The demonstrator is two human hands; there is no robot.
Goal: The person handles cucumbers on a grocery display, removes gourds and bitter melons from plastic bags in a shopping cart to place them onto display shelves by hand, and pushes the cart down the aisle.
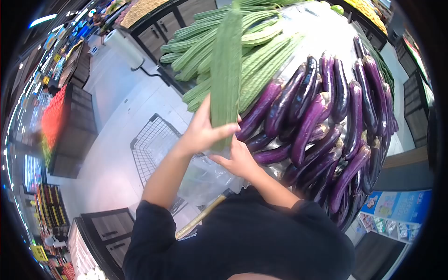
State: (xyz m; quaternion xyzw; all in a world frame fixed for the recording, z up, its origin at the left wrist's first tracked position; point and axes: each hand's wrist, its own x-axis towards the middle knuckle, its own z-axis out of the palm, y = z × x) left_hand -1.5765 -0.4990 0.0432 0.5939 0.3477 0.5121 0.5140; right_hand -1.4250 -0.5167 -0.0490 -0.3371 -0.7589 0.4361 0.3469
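My left hand (200, 128) is wrapped round a long green ridged gourd (226, 70), which stands upright in front of me. Its thumb lies across the gourd's lower part. Just below and to the right, my right hand (237, 158) is at the gourd's lower end, with its fingers partly hidden behind it. A clear plastic bag (205, 179) hangs beneath both hands. Behind the gourd lies a pile of similar green gourds (186, 53). A heap of purple eggplants (312, 112) spreads to the right of my hands.
A wire shopping cart (151, 140) stands on the floor to the left, below the hands. A roll of plastic bags (123, 49) is mounted at the stand's left edge. Dark wooden cabinets (109, 233) are at lower left, and a shelf with packets (389, 226) is at lower right.
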